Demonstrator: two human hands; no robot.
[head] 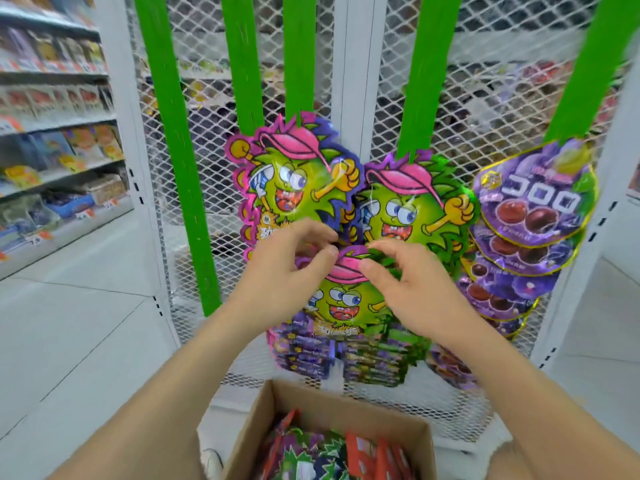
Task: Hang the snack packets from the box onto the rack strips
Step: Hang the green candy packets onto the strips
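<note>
Pinching, with curled fingers of left hand (pixel 284 271) and right hand (pixel 415 289), the top edge of a green packet (pixel 343 299), in front of hung packets (pixel 294 181) under the green strips (pixel 301 64) on the rack (pixel 433 81), above the open box (pixel 346 408).

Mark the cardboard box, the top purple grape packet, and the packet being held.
cardboard box (pixel 346 417), head view, far inner wall
top purple grape packet (pixel 533 197), head view, front face
held packet (pixel 343 303), head view, character's face
</note>
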